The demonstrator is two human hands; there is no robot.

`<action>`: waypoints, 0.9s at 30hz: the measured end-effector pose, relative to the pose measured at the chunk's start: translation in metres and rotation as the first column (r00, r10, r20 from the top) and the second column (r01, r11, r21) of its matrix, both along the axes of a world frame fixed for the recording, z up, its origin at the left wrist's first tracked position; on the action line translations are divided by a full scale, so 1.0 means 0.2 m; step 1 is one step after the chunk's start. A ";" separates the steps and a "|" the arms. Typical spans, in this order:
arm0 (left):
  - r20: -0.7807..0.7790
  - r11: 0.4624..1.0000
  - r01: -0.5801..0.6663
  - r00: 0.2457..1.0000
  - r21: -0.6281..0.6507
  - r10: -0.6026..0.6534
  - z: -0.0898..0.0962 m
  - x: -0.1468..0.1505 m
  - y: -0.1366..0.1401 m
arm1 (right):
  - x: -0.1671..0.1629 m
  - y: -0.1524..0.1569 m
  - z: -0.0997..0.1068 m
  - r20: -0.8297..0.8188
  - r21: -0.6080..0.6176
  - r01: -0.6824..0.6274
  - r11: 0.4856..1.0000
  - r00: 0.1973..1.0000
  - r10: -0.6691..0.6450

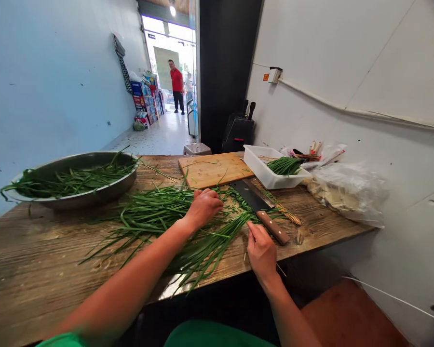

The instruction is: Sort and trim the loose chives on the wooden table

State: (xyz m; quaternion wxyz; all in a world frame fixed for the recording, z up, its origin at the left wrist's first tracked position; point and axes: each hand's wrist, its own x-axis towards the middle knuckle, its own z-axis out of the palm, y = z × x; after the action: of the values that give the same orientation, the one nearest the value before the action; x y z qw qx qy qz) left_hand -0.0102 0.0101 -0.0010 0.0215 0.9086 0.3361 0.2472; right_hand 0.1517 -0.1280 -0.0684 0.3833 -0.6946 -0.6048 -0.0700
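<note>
Head view is showing the left hand (205, 207) with curled fingers at the pile of long, thin green leaves (152, 209), which is lying on the brown wooden table (25, 260); whether it is gripping some, I cannot tell. The right hand (262, 248) is holding its fingers narrow at the ends of a nearer green bunch (217, 241), its grip being unclear. Just beside it, the dark-bladed knife with brown wooden handle (273, 227) is lying.

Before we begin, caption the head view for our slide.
Left hand and right hand at loose green stalks, cleaver alongside.
</note>
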 end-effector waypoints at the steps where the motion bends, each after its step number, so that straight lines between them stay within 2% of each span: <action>1: -0.064 0.999 0.034 0.997 -0.001 -0.034 -0.01 0.00 0.00 | 0.00 0.00 0.00 0.004 0.001 0.002 1.000 1.000 -0.002; 3: -0.136 0.998 0.058 0.989 -0.016 -0.059 -0.04 0.02 0.00 | 0.00 0.00 0.00 0.013 0.005 0.007 1.000 1.000 -0.007; 6: -0.142 0.998 0.042 0.989 -0.054 -0.049 -0.06 0.03 -0.01 | 0.00 0.00 0.00 0.024 0.006 0.011 1.000 1.000 -0.011; 11: -0.002 0.989 0.014 1.000 -0.146 -0.015 -0.07 0.03 0.00 | 0.00 -0.01 0.01 0.038 0.002 0.016 1.000 0.999 -0.016; 15: 0.140 0.971 -0.072 0.984 -0.227 0.106 -0.07 0.04 0.00 | 0.00 -0.01 0.01 0.041 0.005 0.008 1.000 0.999 -0.008; 21: 0.286 0.913 -0.148 0.920 -0.380 0.268 -0.07 0.05 0.01 | 0.00 -0.01 0.01 0.042 -0.015 -0.002 1.000 0.999 0.002; 27: 0.321 0.895 -0.104 0.910 -0.435 0.262 -0.07 0.05 0.01 | 0.00 -0.01 0.01 0.056 -0.024 -0.002 1.000 0.998 0.003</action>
State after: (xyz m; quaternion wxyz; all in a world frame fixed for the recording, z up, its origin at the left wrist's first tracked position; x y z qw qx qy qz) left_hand -0.0010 0.0131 -0.0152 0.2498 0.7840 0.4555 0.3397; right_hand 0.1515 -0.1298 -0.0661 0.3581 -0.6960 -0.6169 -0.0816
